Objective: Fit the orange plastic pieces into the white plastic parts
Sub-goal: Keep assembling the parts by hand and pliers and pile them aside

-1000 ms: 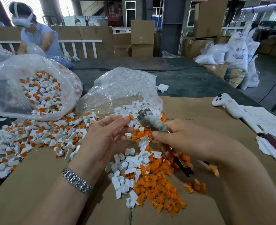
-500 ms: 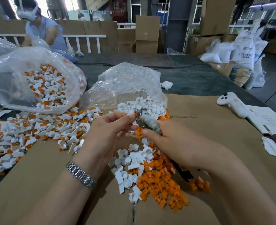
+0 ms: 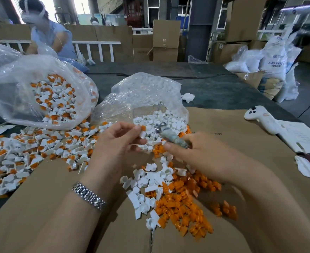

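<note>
At the far left of my cardboard-covered table [image 3: 241, 143] lies a spread of white plastic parts already fitted with orange inserts [image 3: 32, 148], and behind it a clear plastic bag [image 3: 41, 95] bulges with more of the same. Next over, a second clear bag of plain white parts [image 3: 147, 95] slumps open toward me, its contents spilling onto the cardboard.

My left hand [image 3: 114, 145], a silver metal watch band [image 3: 89, 196] on its wrist, is raised above the piles with thumb and fingertips pinching one small white plastic part with an orange piece [image 3: 143, 131] showing at its top. Just to its right, my right hand [image 3: 201, 154] is curled round a grey tape-wrapped metal tool [image 3: 170, 136], whose silver tip points up and left, close to the pinched part; I cannot tell whether the two touch.

Below my hands sit a loose heap of white plastic parts [image 3: 147, 183] and, touching it on the right, a heap of loose orange plastic pieces [image 3: 183, 207].

Farther right, a white handheld controller [image 3: 260, 118] rests on the cardboard beside some white papers [image 3: 303, 136].
</note>
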A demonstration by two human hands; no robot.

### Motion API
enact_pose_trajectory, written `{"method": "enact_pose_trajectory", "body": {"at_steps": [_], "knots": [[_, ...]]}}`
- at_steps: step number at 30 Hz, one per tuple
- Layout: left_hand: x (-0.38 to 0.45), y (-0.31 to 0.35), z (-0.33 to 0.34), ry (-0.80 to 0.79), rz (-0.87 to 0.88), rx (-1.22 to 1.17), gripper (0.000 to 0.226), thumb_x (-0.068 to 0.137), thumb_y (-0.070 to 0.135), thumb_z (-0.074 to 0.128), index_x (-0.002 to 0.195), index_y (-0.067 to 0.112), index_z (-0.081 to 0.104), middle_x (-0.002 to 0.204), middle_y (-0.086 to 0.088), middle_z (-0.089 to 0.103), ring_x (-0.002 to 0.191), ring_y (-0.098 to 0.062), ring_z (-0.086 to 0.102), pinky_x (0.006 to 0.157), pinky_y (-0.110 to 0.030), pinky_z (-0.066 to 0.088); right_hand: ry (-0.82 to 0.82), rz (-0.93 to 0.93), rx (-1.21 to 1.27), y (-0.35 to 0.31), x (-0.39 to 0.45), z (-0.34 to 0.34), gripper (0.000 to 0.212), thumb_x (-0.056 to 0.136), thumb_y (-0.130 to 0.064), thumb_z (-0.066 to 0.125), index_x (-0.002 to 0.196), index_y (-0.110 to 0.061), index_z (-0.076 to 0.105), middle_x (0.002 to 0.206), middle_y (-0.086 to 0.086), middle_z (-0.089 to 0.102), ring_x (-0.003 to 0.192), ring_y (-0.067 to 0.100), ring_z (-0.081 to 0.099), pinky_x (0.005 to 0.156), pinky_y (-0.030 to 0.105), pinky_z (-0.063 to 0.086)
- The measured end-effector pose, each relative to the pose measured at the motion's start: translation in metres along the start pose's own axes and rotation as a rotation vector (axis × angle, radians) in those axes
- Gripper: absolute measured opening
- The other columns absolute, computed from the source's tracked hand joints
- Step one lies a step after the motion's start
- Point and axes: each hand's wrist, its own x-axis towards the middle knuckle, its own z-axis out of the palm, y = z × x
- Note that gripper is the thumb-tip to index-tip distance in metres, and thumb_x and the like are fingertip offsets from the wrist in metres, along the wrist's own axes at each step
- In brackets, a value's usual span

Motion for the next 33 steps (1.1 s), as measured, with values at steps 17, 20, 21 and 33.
{"method": "enact_pose_trajectory", "body": {"at_steps": [17, 20, 21, 33], "knots": [[0.007, -0.014, -0.005, -0.122, 0.35, 1.066, 0.013, 0.096, 0.024, 0.068, 0.094, 0.037, 0.068, 0.096, 0.02, 0.061, 0.085, 0.005, 0.055, 0.067, -0.01, 0.039, 0.178, 0.387, -0.559, 0.071, 0.039, 0.005, 0.072, 0.089, -0.074, 0.047, 0.136, -0.02, 0.052, 0.134, 0.014, 0.051, 0.125, 0.033, 0.047, 0.101, 0.05, 0.041], [0.006, -0.019, 0.002, -0.229, 0.384, 1.094, 0.011, 0.097, 0.031, 0.069, 0.105, 0.038, 0.071, 0.1, 0.022, 0.061, 0.092, 0.01, 0.054, 0.07, -0.007, 0.04, 0.277, 0.329, -0.597, 0.057, 0.035, 0.006, 0.066, 0.089, -0.073, 0.049, 0.125, -0.019, 0.056, 0.124, 0.011, 0.052, 0.119, 0.031, 0.048, 0.095, 0.049, 0.042], [0.006, -0.02, 0.005, -0.251, 0.386, 1.109, 0.011, 0.096, 0.034, 0.069, 0.107, 0.036, 0.072, 0.1, 0.021, 0.061, 0.091, 0.008, 0.055, 0.07, -0.008, 0.039, 0.311, 0.27, -0.589, 0.05, 0.034, 0.005, 0.059, 0.088, -0.07, 0.054, 0.119, -0.02, 0.058, 0.119, 0.008, 0.053, 0.114, 0.028, 0.051, 0.094, 0.048, 0.043], [0.005, -0.027, 0.022, -0.238, 0.31, 1.243, 0.009, 0.09, 0.037, 0.075, 0.094, 0.029, 0.075, 0.091, 0.012, 0.066, 0.078, -0.004, 0.061, 0.071, -0.028, 0.057, 0.046, 0.01, -0.227, 0.011, 0.034, 0.031, 0.024, 0.085, -0.043, 0.077, 0.09, -0.019, 0.077, 0.09, -0.002, 0.072, 0.083, 0.014, 0.067, 0.079, 0.038, 0.058]]}}
